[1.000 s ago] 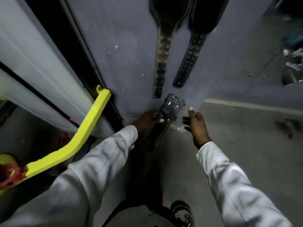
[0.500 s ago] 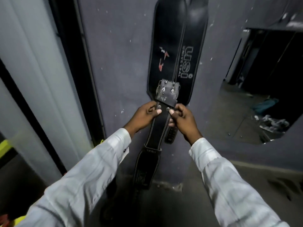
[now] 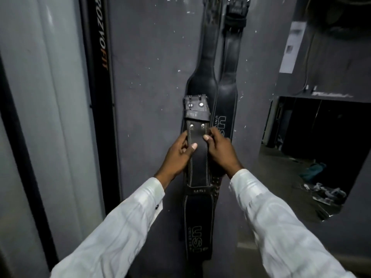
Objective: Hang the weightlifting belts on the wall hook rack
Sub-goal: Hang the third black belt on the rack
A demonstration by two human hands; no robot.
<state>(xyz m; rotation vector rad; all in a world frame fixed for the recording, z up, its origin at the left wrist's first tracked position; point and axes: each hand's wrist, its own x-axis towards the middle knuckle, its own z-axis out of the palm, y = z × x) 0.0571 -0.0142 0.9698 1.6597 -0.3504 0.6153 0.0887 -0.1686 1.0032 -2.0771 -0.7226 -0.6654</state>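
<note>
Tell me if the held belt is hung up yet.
Not hung: left hand and right hand grip the belt, its buckle end free, far below the tops of the hanging belts.

The left arm [image 3: 120, 227] enters from 7 o'clock and the right arm [image 3: 281, 227] from 5 o'clock, both white-sleeved. The left hand [image 3: 177, 155] grips the belt [image 3: 197, 163] at its 9 o'clock edge with the thumb on top. The right hand [image 3: 220, 152] grips the 3 o'clock edge.

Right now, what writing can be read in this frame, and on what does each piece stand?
"ROZVOFIT", top cut off: black post.
"USI": keeper loop of the held belt.
"USI", small print beside it unreadable: same belt's wide part.
"USI", partly hidden: right hung belt.
Too blurred: paper notice.
</note>
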